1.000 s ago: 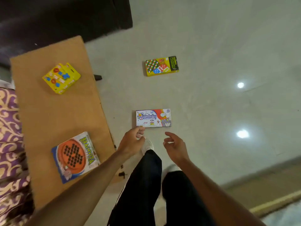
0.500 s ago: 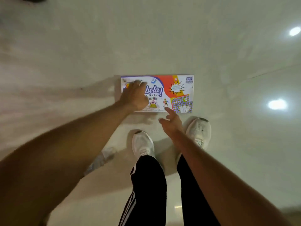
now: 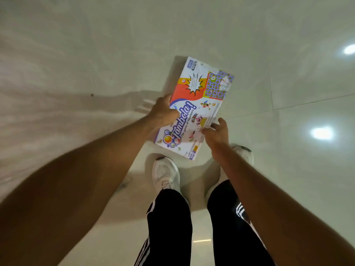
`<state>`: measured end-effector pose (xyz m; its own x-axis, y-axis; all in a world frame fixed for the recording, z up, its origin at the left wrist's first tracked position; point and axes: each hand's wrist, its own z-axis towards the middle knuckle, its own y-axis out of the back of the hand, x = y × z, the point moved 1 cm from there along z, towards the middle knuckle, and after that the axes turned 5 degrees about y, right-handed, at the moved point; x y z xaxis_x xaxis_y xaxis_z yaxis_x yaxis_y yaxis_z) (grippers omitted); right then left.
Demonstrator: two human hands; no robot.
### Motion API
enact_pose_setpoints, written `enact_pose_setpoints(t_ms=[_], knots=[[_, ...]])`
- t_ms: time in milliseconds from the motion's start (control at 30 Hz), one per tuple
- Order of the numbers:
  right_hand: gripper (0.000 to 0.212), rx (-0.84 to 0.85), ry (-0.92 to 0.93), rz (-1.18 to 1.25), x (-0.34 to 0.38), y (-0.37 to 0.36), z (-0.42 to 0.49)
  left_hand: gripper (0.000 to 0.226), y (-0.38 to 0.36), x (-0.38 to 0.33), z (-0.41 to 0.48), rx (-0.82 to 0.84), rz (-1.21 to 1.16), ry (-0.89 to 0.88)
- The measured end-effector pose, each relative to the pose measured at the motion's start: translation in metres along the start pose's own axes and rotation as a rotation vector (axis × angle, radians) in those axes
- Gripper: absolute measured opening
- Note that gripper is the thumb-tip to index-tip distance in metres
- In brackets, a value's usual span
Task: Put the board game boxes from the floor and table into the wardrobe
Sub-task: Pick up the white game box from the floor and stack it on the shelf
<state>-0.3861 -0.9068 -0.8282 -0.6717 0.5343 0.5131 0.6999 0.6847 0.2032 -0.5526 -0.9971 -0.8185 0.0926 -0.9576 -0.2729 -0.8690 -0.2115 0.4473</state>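
Observation:
A white, orange and blue Tambola board game box (image 3: 199,96) is lifted off the floor and turned slantwise, its far end pointing up and right. My left hand (image 3: 163,112) grips its left long edge, thumb over the printed top. My right hand (image 3: 216,131) holds the opposite long edge near the lower end, fingers curled onto the lid. The box casts a shadow on the tiles below it. No other game boxes and no wardrobe are in view.
Glossy pale floor tiles (image 3: 288,169) fill the view, with ceiling lights reflected at the right. My two white shoes (image 3: 166,174) and black striped trousers stand directly under the box.
The box lay flat on the floor with my left hand on it; now both hands grip it, it is raised and rotated anticlockwise.

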Motion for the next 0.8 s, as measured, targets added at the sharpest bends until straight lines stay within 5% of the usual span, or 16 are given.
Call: enact_pose_setpoints(t_ms=[100, 333, 800], knots=[[0.032, 0.043, 0.037, -0.119, 0.007, 0.002, 0.002, 0.037, -0.007, 0.002, -0.010, 0.054, -0.267, 0.041], [0.035, 0.147, 0.162, -0.213, 0.049, 0.023, -0.052, 0.037, 0.013, 0.006, -0.079, 0.000, -0.503, 0.068], [0.042, 0.529, 0.487, -0.587, 0.255, 0.143, -0.402, 0.054, 0.157, -0.041, -0.518, -0.197, -0.944, 0.001]])
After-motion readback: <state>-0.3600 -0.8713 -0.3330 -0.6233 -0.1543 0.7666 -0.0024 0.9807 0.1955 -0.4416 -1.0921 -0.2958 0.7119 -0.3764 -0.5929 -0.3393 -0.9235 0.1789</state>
